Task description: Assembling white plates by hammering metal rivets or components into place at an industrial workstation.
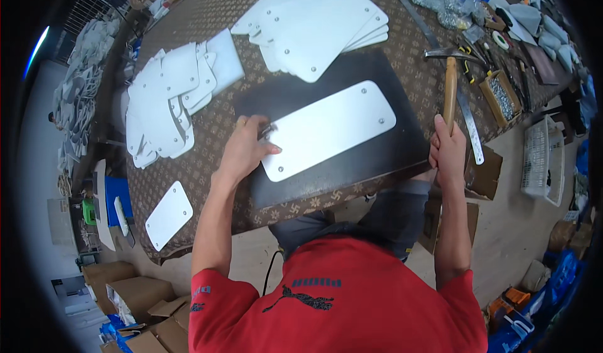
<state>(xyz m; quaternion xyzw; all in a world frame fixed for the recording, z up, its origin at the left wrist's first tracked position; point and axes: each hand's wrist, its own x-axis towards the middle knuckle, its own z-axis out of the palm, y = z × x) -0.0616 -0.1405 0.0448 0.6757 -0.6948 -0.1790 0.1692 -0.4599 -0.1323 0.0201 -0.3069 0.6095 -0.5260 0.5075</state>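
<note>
A white rounded panel [330, 132] with metal studs near its corners lies at a slant on a black board [301, 193]. My left hand [246, 147] is at the panel's left end, its thumb resting at the edge. Between its curled fingers and thumb shows a small dark metal piece, whose exact kind I cannot make out. To the right of the board my right hand [449, 149] is closed round the wooden handle of a hammer [450, 89]. The hammer's head points up and away, well apart from the panel.
Stacks of studded white panels [320, 23] and smaller white pieces [166, 95] lie behind and left of the board. A single small panel [169, 216] is at the near left. On the right are a steel ruler [470, 120], a box of small metal parts [500, 98] and a white crate [543, 161].
</note>
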